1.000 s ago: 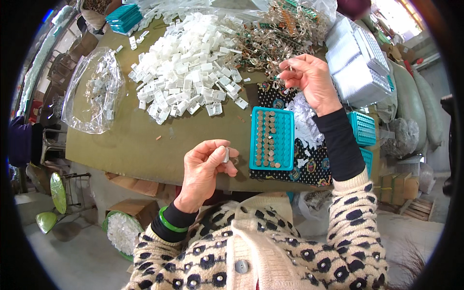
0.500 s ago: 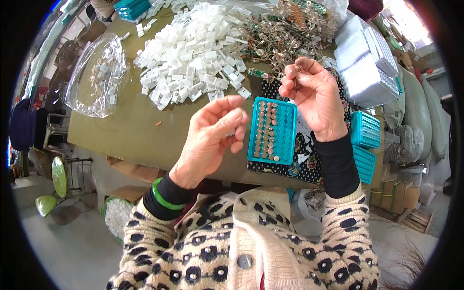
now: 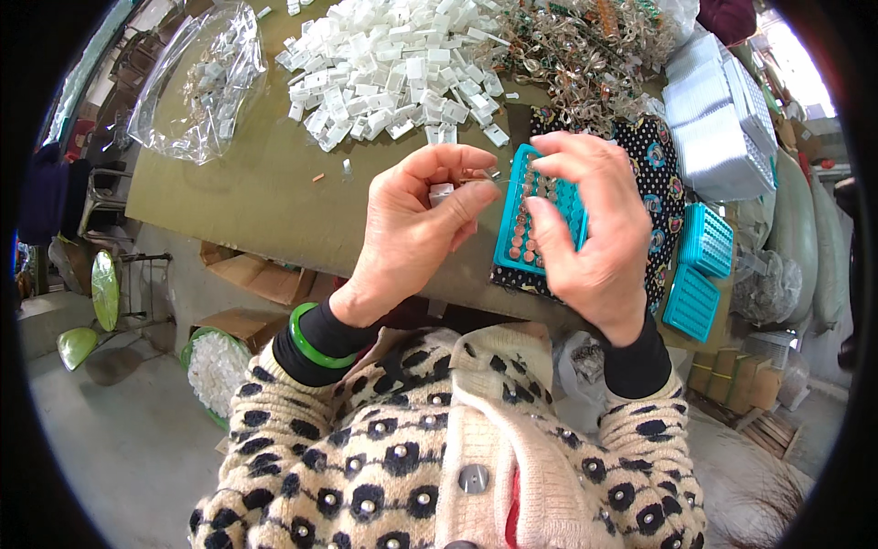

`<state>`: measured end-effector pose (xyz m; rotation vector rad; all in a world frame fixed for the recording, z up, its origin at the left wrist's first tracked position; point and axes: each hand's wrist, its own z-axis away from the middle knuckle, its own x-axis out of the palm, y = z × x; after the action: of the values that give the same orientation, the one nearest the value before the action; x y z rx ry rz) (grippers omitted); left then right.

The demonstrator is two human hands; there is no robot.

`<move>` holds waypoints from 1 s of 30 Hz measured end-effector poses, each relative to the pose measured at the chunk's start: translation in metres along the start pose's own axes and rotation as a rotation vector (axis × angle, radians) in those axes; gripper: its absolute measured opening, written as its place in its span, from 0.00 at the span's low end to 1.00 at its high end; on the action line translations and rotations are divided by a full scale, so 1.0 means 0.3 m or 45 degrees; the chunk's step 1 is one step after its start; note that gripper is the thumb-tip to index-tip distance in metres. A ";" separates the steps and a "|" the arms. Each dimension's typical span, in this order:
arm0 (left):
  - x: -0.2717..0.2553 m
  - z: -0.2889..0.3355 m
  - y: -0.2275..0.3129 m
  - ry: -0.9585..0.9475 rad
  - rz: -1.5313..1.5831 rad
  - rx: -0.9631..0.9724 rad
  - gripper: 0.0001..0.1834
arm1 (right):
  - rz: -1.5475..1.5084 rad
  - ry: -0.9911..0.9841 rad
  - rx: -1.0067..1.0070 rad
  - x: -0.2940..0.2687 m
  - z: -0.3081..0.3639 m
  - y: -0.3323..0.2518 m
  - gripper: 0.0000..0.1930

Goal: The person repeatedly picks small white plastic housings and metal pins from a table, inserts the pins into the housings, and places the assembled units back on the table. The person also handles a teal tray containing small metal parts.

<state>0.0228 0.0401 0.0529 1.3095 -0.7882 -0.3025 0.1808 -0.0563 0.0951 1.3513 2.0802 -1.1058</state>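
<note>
My left hand is closed, with a small white plastic case in its curled fingers. Its thumb and forefinger pinch together at a small part with thin wire, too fine to make out. Just to the right, my right hand is held over a teal tray, thumb and fingers apart, nothing visible between them. Small round copper-coloured pieces fill rows on the tray's left side. Much of the tray's right side is hidden by my right hand. A dark dotted cloth lies under the tray.
A heap of white plastic cases covers the table's far middle, beside tangled wired parts. A clear plastic bag lies at left. White trays and teal trays are stacked at right.
My right hand has come down and left over the tray, its raised pinch now spread. My left hand has moved right and closed its fingertips. The whole view has shifted slightly.
</note>
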 end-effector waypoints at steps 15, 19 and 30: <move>-0.074 0.062 -0.021 -0.003 0.507 -0.204 0.11 | -0.309 0.032 0.259 0.157 0.065 -0.065 0.10; -0.086 0.078 -0.027 -0.053 0.658 -0.395 0.09 | -0.205 0.039 0.173 0.161 0.062 -0.067 0.09; -0.114 0.080 -0.059 -0.338 0.935 -0.410 0.09 | -0.975 -0.286 0.947 0.096 0.064 -0.086 0.03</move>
<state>-0.0135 0.0387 0.0259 0.6201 -1.3247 -0.0059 0.1438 -0.0611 0.0735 0.5714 2.1315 -2.3927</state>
